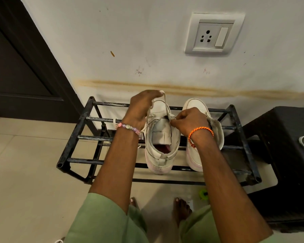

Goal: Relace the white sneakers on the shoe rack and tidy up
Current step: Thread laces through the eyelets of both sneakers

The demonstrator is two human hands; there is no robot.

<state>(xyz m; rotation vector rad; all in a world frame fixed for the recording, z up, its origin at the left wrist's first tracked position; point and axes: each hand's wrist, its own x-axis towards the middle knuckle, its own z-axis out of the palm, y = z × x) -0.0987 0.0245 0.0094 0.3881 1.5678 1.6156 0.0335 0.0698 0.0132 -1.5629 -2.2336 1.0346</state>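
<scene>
Head view: on the rack (72, 137) stand two sneakers, toes to the wall. Left hand (140, 109) pinches the lace (165, 102) up over the left sneaker (161, 137); right hand (189, 122) pinches lace at its right eyelets (the nearer hand), covering the right sneaker (197, 106).

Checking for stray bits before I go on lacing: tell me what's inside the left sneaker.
Inside the left sneaker the grey tongue folds into the opening, with a reddish insole showing at the heel. The toe end is hidden beneath the tongue, so anything there cannot be seen.
</scene>
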